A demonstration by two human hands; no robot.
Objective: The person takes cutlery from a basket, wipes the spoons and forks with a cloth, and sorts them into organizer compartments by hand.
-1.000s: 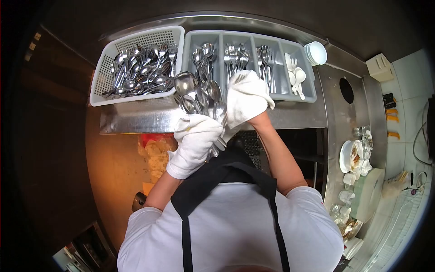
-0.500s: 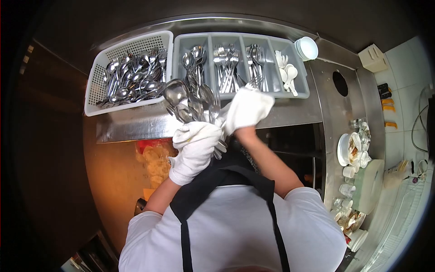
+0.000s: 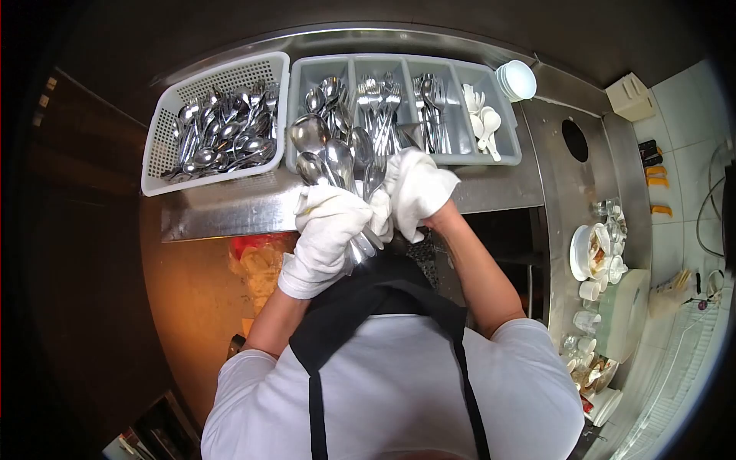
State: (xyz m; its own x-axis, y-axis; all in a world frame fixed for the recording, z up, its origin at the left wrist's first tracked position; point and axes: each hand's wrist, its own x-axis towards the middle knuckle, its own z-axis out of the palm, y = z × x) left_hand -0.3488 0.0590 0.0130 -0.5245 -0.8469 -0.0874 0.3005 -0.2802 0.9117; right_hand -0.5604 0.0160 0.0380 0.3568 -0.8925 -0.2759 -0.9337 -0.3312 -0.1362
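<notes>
My left hand (image 3: 330, 226), in a white glove, is closed round a bunch of metal spoons and forks (image 3: 339, 161), heads up and handle ends showing below. Close on its right is my right hand (image 3: 422, 184), also white-gloved, with its fingers closed. A broad, shiny piece of cutlery (image 3: 412, 136) sticks up from it, its exact kind unclear. White cloth (image 3: 380, 213) hangs between the hands. Just beyond them stands a grey divided tray (image 3: 491, 159), with spoons (image 3: 330, 88), forks (image 3: 379, 103), more metal cutlery (image 3: 434, 107) and white spoons (image 3: 486, 126) in separate compartments.
A white perforated basket (image 3: 157, 153) of mixed cutlery stands left of the tray. Stacked white bowls (image 3: 520, 80) sit at its right corner. Used dishes and cups (image 3: 590, 257) line the steel counter (image 3: 556, 165) on the right, near a round hole (image 3: 575, 141).
My right hand has drawn back from the tray's front edge towards my left hand. The fork tines above it no longer show; a broad metal shape does. The bunch has shifted slightly.
</notes>
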